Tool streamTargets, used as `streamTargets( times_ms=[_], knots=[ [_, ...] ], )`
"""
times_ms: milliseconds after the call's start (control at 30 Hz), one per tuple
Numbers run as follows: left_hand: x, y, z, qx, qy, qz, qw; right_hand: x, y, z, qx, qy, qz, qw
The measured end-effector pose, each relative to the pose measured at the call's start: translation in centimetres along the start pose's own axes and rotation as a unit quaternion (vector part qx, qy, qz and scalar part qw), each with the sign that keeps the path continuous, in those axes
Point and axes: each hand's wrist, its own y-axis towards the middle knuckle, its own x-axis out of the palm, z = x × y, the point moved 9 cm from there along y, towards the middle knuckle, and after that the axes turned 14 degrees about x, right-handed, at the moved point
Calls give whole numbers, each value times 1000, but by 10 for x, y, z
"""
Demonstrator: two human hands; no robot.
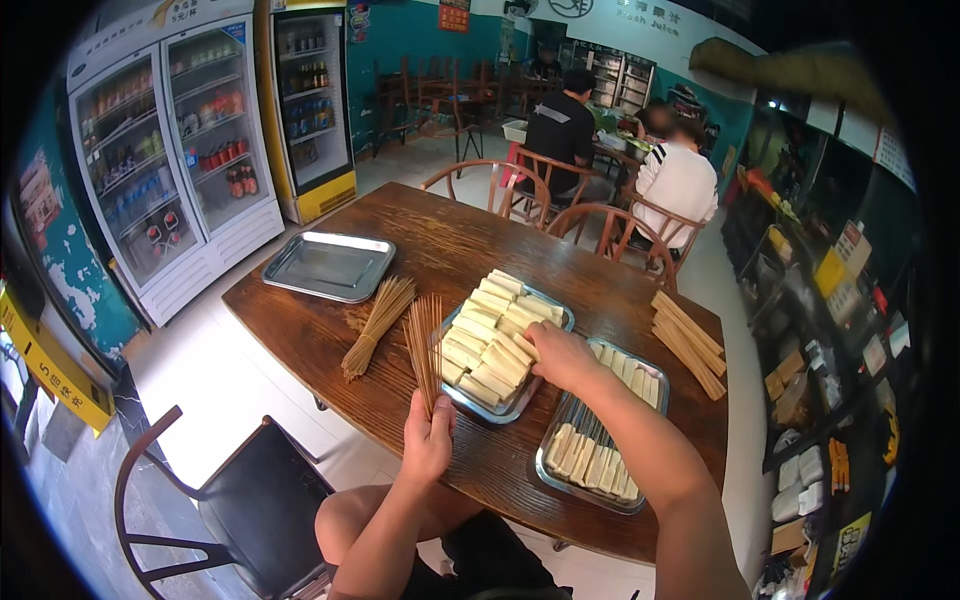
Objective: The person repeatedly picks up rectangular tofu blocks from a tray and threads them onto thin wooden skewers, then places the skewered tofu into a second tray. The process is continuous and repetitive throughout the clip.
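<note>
Left hand: the bare left hand (429, 440) has its fingers pressed together around the lower ends of a fanned bundle of thin brown wooden skewers (424, 345).
Right hand: the bare right hand (560, 355) reaches pale-yellow oblong food pieces (490, 330); whether its fingers pinch one, I cannot tell.
Middle tray: the pieces lie stacked on a silver rectangular metal tray (512, 411), on the dark-brown wooden bench (440, 235).
Banded skewers: a tied light-brown bundle (380, 328) lies left of the held skewers.
</note>
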Motion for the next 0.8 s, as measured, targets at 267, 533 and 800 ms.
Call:
streamTargets(
  times_ms=[267,533,800],
  knots=[
    [18,0,13,-55,-24,-17,998,-8,10,33,-2,118,-33,992],
    [34,-6,21,-163,-100,-27,981,10,-64,87,32,766,-285,575],
    [106,-45,67,-205,-14,-206,957,-5,-95,110,49,751,-128,646]
  ],
)
